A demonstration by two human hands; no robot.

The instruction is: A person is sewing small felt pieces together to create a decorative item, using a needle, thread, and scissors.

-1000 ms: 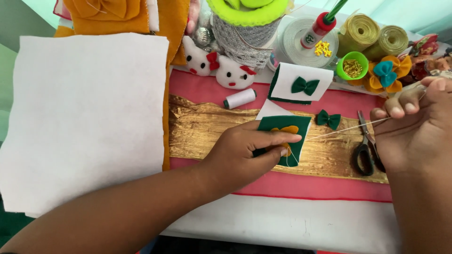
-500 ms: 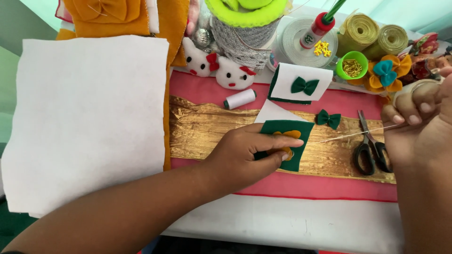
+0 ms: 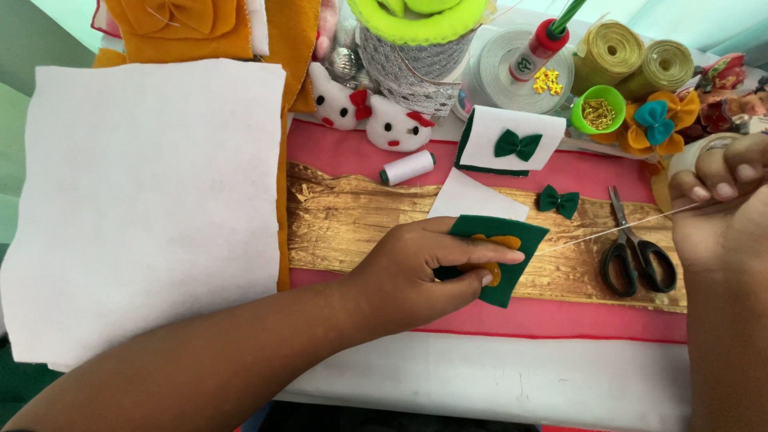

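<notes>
1. Left hand (image 3: 416, 272) pinches a dark green felt piece (image 3: 500, 260) with an orange shape, centre of view.
2. Right hand (image 3: 720, 220), at 3 o'clock, grips taut white thread (image 3: 608, 232).
3. Black scissors (image 3: 636, 248) lie between them.
4. White thread spool (image 3: 406, 168) at 12 o'clock.

We see home craft/sewing table, not factory. Evidence: white felt sheet (image 3: 144, 208) laid flat, mustard felt pieces (image 3: 184, 24), ribbon rolls (image 3: 640, 60), thread spool (image 3: 408, 167), scissors (image 3: 636, 252), glue bottle (image 3: 540, 48), green cup of pins (image 3: 598, 110), small felt bows (image 3: 558, 201), stuffed cat faces (image 3: 372, 116). Gold & pink cloth (image 3: 352, 216) covers tabletop.
</notes>
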